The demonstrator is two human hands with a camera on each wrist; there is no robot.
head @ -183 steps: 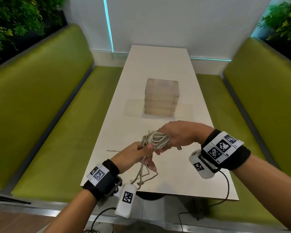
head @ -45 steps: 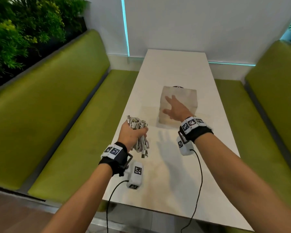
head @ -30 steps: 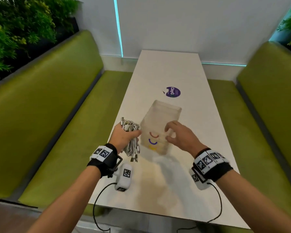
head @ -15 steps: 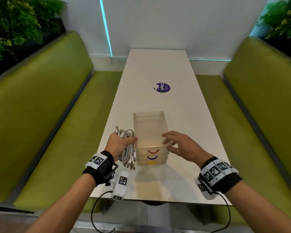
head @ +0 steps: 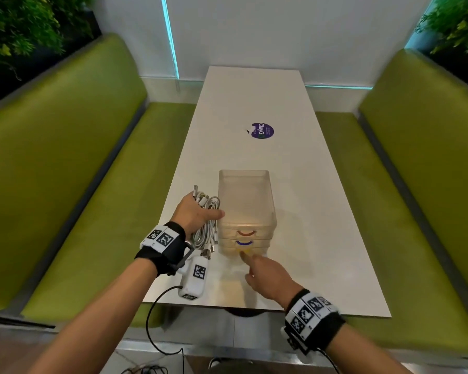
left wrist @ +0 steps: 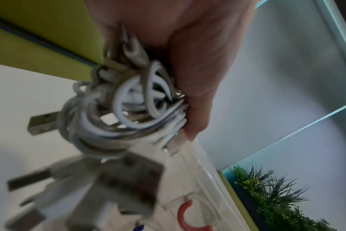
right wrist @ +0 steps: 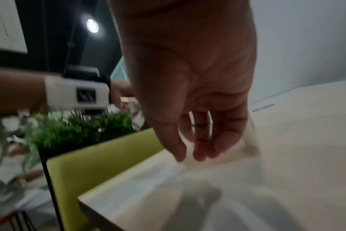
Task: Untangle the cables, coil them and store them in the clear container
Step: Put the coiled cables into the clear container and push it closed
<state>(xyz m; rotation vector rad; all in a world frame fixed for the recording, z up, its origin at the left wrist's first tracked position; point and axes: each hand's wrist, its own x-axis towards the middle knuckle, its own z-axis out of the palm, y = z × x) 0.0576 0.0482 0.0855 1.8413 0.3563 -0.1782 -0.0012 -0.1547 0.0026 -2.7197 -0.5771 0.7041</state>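
A clear plastic container (head: 246, 201) with stacked drawers stands near the table's front edge, its red (head: 246, 233), blue and yellow handles facing me. My left hand (head: 196, 214) grips a coiled bundle of white cables (head: 207, 225) just left of the container, thumb against its side. In the left wrist view the cables (left wrist: 128, 112) fill the fist, USB plugs hanging out, with the container (left wrist: 198, 179) below. My right hand (head: 265, 276) hovers in front of the container, index fingertip at the lowest, yellow handle. The right wrist view shows the right hand (right wrist: 196, 150) with loosely extended fingers holding nothing.
The white table (head: 295, 184) carries a round purple sticker (head: 262, 130) farther back. Green padded benches (head: 65, 171) run along both sides, with plants behind them. A white wall closes the far end. Black wires hang from my wrist devices past the table's front edge.
The right hand pulled the container toward me, turned its handles to face me, then let go and dropped to its front. The left hand kept holding the cable bundle beside it.
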